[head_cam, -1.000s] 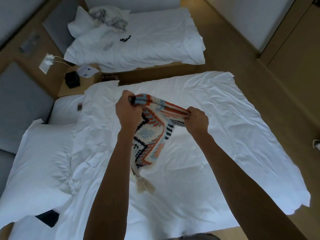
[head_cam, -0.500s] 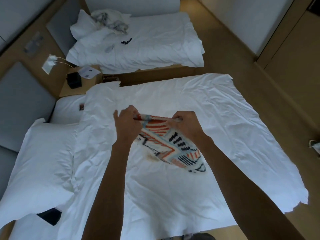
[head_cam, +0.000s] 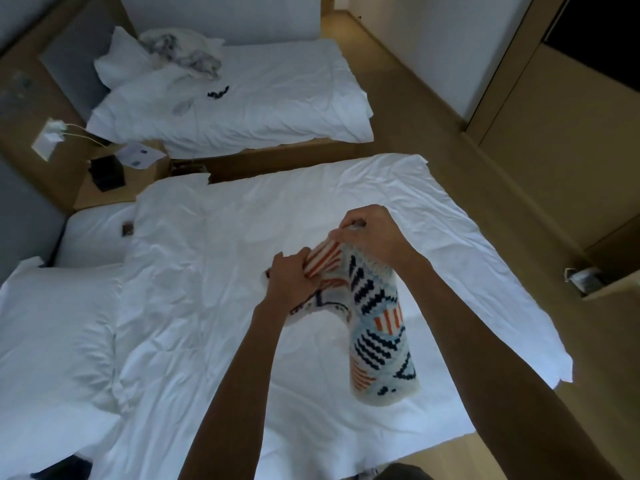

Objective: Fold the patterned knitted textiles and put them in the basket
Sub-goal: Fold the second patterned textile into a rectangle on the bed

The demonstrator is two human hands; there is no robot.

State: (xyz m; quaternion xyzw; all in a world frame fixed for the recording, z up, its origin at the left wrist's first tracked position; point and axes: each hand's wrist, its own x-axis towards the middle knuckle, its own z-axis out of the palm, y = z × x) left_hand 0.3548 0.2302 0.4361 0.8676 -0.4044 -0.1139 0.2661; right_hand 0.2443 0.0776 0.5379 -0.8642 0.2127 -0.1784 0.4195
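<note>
Two hands hold one knit cloth (head_cam: 377, 327) up over the near bed (head_cam: 207, 306). The right hand (head_cam: 375, 233) is higher and pinches the top edge of the cloth with curled fingers. The left hand (head_cam: 289, 277) is lower and just beside it, and its fingers are curled round the striped part. The hands are close, almost touching, with a bit of orange stripes showing between them.

Most of the cloth hangs down below the right hand in a long, thick strip. It looks doubled over, so I think the hands are bringing edges together to make a fold. Holding it in the air lets the loose end drop straight, and that likely helps the sides line up. The bottom end hangs near the sheet, but I cannot tell if it touches.

Under it the bed is wide, flat and white, a good spot to lay the cloth down and press it.

I see no basket for sure. A small pale thing (head_cam: 581, 278) sits by the wall on the right, but it is too small to tell what it is. So the putting away is not done yet.

Another bed (head_cam: 277, 98) stands well apart at the back, with a heap of grey and white stuff (head_cam: 187, 53) by its pillow.
</note>
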